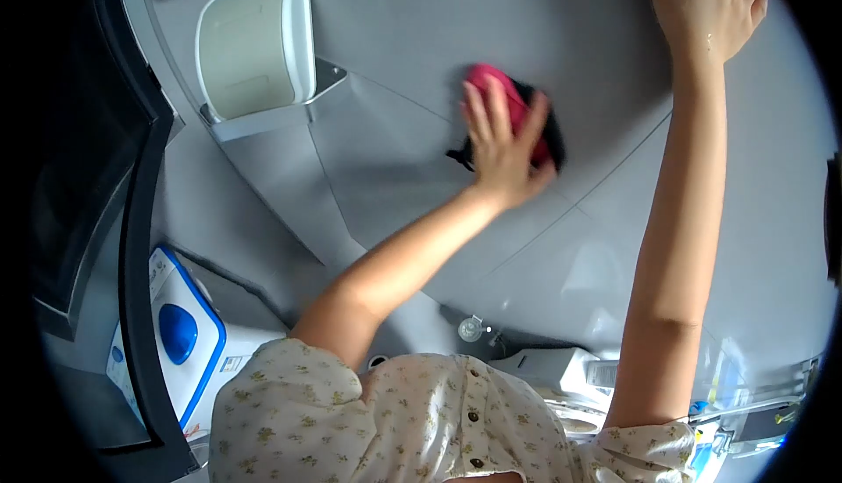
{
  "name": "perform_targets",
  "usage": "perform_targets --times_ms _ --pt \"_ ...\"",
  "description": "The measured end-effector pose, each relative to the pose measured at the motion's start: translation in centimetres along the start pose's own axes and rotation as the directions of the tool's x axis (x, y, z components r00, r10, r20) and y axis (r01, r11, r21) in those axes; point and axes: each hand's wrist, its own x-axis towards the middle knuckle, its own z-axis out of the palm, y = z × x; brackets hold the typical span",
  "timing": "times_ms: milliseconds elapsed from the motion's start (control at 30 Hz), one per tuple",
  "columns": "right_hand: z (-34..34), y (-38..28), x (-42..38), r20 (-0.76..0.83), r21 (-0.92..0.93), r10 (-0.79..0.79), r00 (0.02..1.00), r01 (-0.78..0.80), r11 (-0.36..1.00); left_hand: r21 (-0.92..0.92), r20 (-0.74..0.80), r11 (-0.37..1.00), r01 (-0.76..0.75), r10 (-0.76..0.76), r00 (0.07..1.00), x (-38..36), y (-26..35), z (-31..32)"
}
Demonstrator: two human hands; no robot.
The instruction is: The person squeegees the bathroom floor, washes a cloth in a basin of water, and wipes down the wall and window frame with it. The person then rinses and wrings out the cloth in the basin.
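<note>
My left hand (507, 145) presses a pink and black cloth (537, 123) against the grey tiled surface (421, 35). Its fingers are spread over the pink part, the thumb lies near the lower edge, and hand and cloth are slightly blurred. A small black end of the cloth (458, 157) sticks out to the left of the palm. Far up at the right, my right hand (709, 5) rests on the same grey surface with its fingers apart. The top of the frame cuts off some fingertips, and I see nothing held there.
A white box with a beige front (246, 49) sits in a metal holder (272, 119) at upper left. A dark framed panel (140, 193) runs down the left side. Below are a white and blue container (189, 334), a round drain-like fitting (472, 329) and a white appliance (553, 369).
</note>
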Motion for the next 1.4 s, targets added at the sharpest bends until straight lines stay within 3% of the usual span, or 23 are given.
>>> perform_targets --times_ms 67,133,200,267,333,400,467,533,600,667,733,800,833,933,967,1000,1033,1133,1167,1267,1300,1333,1400 --pt "-0.2 0.3 -0.3 -0.061 -0.057 -0.07 0.996 0.067 0.996 -0.029 -0.002 0.99 -0.139 0.139 0.99 -2.4 0.6 2.1" --pt "0.0 1.6 -3.1 0.047 0.036 -0.107 0.993 0.106 0.994 0.025 0.055 0.995 -0.099 0.097 0.994 -2.7 -0.3 1.4" --pt "-2.2 0.1 -7.0 0.159 0.272 -0.175 0.972 0.127 0.954 0.029 0.075 0.986 0.163 -0.164 0.984 -2.8 -2.7 0.5" --pt "-5.8 -2.5 -11.6 0.392 0.308 -0.106 0.914 -0.021 0.951 0.012 -0.161 0.959 0.285 -0.279 0.947 -3.8 -7.8 0.9" --pt "-7.7 -4.1 -17.1 0.553 0.305 -0.091 0.828 -0.099 0.947 -0.032 -0.324 0.873 0.487 -0.47 0.821 -4.9 -13.6 1.7" --pt "-8.7 -5.7 -21.8 0.634 0.235 -0.095 0.767 -0.074 0.969 -0.183 -0.355 0.695 0.696 -0.706 0.612 -6.5 -20.1 3.3" --pt "-8.4 -6.8 -25.2 0.608 0.203 -0.119 0.785 -0.009 0.979 -0.271 -0.314 0.577 0.77 -0.81 0.496 -6.7 -23.9 2.6" --pt "-7.8 -7.2 -25.8 0.626 0.126 -0.125 0.77 0.059 0.99 -0.439 -0.183 0.366 0.82 -0.93 0.318 -5.1 -25.1 0.0" --pt "-7.6 -7.5 -25.7 0.576 0.097 -0.09 0.813 0.042 0.994 -0.412 -0.16 0.342 0.844 -0.94 0.302 -4.6 -25.4 -0.2" --pt "-7.4 -7.5 -26.0 0.56 0.108 -0.094 0.823 0.04 0.993 -0.396 -0.158 0.396 0.829 -0.918 0.363 -5.1 -21.4 1.1" --pt "-7.3 -7.5 -25.9 0.519 0.107 -0.078 0.851 0.026 0.994 -0.373 -0.188 0.561 0.739 -0.826 0.532 -7.6 -14.5 3.4" --pt "-7.8 -7.6 -25.6 0.542 0.138 -0.07 0.837 -0.006 0.99 -0.265 -0.107 0.642 0.719 -0.761 0.64 -10.8 -6.5 5.7" --pt "-8.1 -7.5 -25.3 0.565 0.162 -0.067 0.822 -0.031 0.986 -0.275 0.013 0.658 0.701 -0.727 0.687 -13.7 -3.2 6.9" --pt "-9.5 -7.8 -25.4 0.619 0.292 -0.074 0.782 -0.142 0.946 -0.346 0.037 0.641 0.685 -0.72 0.693 -21.0 0.4 11.1" --pt "-10.3 -8.1 -26.3 0.632 0.304 -0.043 0.774 -0.197 0.932 -0.344 0.03 0.584 0.735 -0.776 0.63 -22.6 0.5 12.4" --pt "-11.1 -8.6 -27.4 0.643 0.315 -0.013 0.765 -0.249 0.916 -0.345 0.021 0.523 0.78 -0.826 0.563 -23.6 -0.1 13.4" --pt "-11.7 -9.1 -28.7 0.663 0.317 0.0 0.748 -0.281 0.906 -0.343 0.009 0.524 0.78 -0.828 0.56 -23.6 -1.8 13.5" --pt "-13.4 -10.3 -33.4 0.741 0.287 -0.05 0.67 -0.249 0.925 -0.319 -0.177 0.439 0.84 -0.898 0.402 -22.7 -11.8 12.8" --pt "-13.6 -10.6 -34.5 0.79 0.301 -0.106 0.604 -0.232 0.925 -0.29 -0.234 0.479 0.829 -0.875 0.424 -20.4 -16.0 10.2" --pt "-13.3 -10.9 -36.2 0.798 0.303 -0.15 0.584 -0.173 0.937 -0.358 -0.264 0.543 0.759 -0.839 0.476 -15.4 -30.8 4.8" --pt "-13.1 -10.9 -36.6 0.803 0.288 -0.157 0.575 -0.143 0.947 -0.221 -0.26 0.635 0.74 -0.77 0.582 -14.9 -37.7 4.0" --pt "-12.9 -10.9 -36.9 0.802 0.284 -0.155 0.577 -0.14 0.949 -0.355 -0.183 0.541 0.763 -0.84 0.511 -10.9 -36.3 0.0" --pt "-12.6 -11.0 -37.4 0.776 0.26 -0.152 0.612 -0.091 0.961 -0.416 -0.124 0.488 0.767 -0.867 0.483 -7.1 -37.3 -3.4"
